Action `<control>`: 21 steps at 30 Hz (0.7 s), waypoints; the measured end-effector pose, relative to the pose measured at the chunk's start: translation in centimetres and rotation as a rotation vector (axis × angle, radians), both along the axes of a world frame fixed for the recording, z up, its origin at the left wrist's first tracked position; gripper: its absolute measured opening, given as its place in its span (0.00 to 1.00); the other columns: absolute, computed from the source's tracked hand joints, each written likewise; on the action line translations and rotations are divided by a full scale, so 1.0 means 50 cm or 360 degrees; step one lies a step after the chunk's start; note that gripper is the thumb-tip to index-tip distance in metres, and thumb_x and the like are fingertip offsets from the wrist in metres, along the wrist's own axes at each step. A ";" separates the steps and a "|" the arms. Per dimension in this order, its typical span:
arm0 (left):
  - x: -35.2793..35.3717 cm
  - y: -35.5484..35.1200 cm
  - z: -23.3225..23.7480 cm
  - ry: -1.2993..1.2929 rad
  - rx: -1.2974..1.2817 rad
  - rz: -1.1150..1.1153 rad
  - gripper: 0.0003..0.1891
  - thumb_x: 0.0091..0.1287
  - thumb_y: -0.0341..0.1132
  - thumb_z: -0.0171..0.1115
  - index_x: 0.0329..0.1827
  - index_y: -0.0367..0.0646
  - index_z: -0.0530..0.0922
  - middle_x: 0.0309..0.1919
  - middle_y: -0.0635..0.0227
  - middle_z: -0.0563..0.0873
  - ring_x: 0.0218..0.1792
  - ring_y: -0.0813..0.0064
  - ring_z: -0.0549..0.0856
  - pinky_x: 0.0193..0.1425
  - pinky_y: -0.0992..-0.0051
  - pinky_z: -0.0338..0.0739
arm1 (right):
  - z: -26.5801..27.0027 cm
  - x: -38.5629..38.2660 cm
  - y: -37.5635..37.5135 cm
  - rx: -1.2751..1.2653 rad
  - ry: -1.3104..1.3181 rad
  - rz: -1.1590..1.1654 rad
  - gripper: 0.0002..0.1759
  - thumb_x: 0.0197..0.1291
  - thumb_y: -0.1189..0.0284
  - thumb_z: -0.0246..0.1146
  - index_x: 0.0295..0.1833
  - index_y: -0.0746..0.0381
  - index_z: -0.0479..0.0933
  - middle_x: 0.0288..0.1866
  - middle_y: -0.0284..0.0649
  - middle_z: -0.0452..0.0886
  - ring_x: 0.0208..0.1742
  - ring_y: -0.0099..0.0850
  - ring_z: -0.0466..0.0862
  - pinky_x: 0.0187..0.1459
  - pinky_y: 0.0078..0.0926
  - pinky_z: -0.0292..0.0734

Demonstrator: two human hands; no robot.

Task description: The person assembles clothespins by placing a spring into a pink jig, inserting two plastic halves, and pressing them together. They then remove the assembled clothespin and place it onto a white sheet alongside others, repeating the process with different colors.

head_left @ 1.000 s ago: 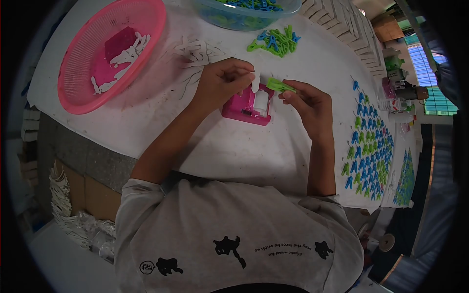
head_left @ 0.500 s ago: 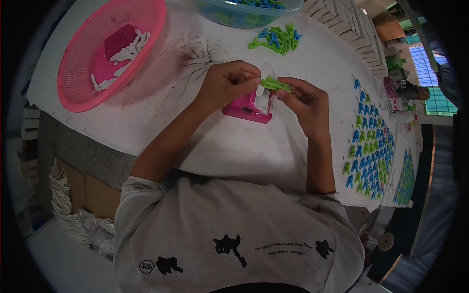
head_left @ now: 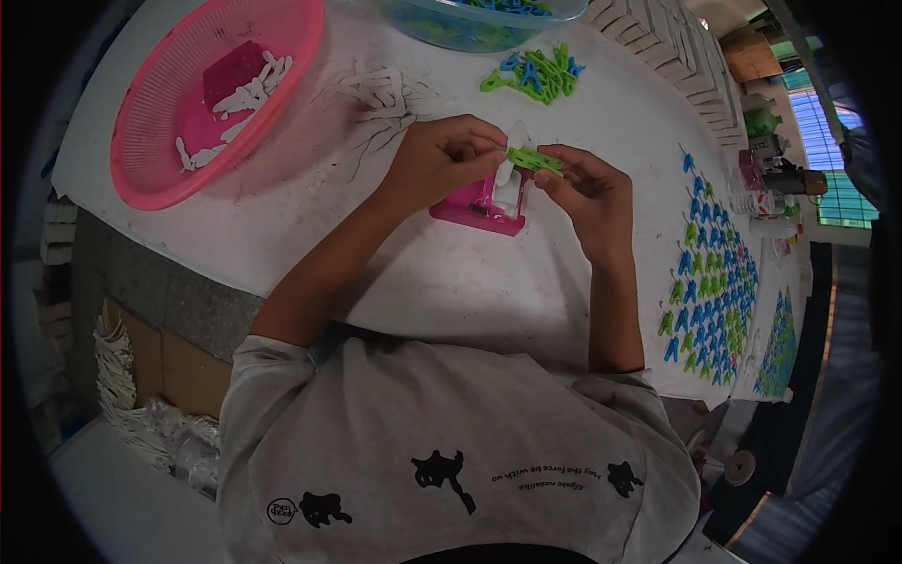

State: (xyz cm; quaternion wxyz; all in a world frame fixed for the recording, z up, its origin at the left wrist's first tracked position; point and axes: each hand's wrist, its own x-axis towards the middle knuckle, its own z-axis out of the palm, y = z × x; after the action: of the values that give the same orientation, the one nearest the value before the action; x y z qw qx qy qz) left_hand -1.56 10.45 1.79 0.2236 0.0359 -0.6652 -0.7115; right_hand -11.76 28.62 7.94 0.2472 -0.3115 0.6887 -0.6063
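Observation:
A green plastic clothespin [head_left: 534,160] lies sideways between my two hands, above a pink stand [head_left: 489,220] with a white part in it. My right hand [head_left: 594,186] pinches the clothespin's right end between thumb and fingers. My left hand [head_left: 449,158] is closed in a pinch at the other end, its fingertips almost against the clothespin. Whatever those left fingers hold is too small to make out. A clear, pale piece [head_left: 519,133] sticks up behind the clothespin. The stand's upper part is hidden by my hands.
Loose white strings [head_left: 383,92] lie beyond my left hand, beside a pink basket [head_left: 303,94]. Farther back are a pile of green and blue clothespins [head_left: 536,77] and a clear tub [head_left: 442,38]. Rows of clothespins [head_left: 709,273] cover the right side; stacked white pieces [head_left: 648,47] line the back edge.
The clothespin has shifted very slightly right and tilted a little, with the left fingertips following. Both hands otherwise keep their pinch above the pink stand.

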 end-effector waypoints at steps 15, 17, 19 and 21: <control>0.000 -0.002 -0.004 0.0013 0.0026 -0.0045 0.09 0.62 0.26 0.69 0.45 0.38 0.84 0.29 0.74 0.87 0.27 0.92 0.77 0.31 0.88 0.71 | 0.002 0.002 -0.001 0.0023 0.0003 -0.0004 0.16 0.58 0.84 0.68 0.53 0.71 0.80 0.41 0.39 0.86 0.40 0.19 0.83 0.43 0.17 0.78; 0.000 -0.003 -0.003 0.0008 0.0038 -0.0043 0.09 0.62 0.26 0.69 0.45 0.38 0.84 0.29 0.74 0.87 0.27 0.92 0.77 0.31 0.88 0.71 | -0.001 0.002 -0.001 0.0021 0.0007 -0.0005 0.16 0.58 0.84 0.68 0.53 0.71 0.80 0.41 0.39 0.86 0.40 0.19 0.83 0.43 0.16 0.78; 0.002 -0.004 -0.001 0.0003 0.0050 -0.0038 0.09 0.62 0.26 0.69 0.45 0.38 0.84 0.29 0.74 0.87 0.27 0.92 0.77 0.31 0.87 0.71 | -0.003 0.000 0.000 0.0040 0.0020 -0.0008 0.16 0.58 0.84 0.68 0.54 0.72 0.80 0.40 0.39 0.86 0.40 0.19 0.83 0.43 0.16 0.78; 0.004 -0.006 0.001 0.0002 -0.0011 -0.0073 0.08 0.64 0.23 0.67 0.46 0.36 0.82 0.33 0.73 0.86 0.29 0.93 0.78 0.32 0.89 0.70 | -0.005 -0.001 -0.001 0.0033 0.0003 -0.0008 0.17 0.58 0.84 0.68 0.54 0.72 0.80 0.40 0.39 0.86 0.40 0.19 0.83 0.42 0.15 0.78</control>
State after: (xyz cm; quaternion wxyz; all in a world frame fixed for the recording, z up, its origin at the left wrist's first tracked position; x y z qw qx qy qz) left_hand -1.38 10.13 1.83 0.2077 0.0194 -0.6681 -0.7142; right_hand -11.79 28.59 7.67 0.2481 -0.3078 0.6960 -0.5994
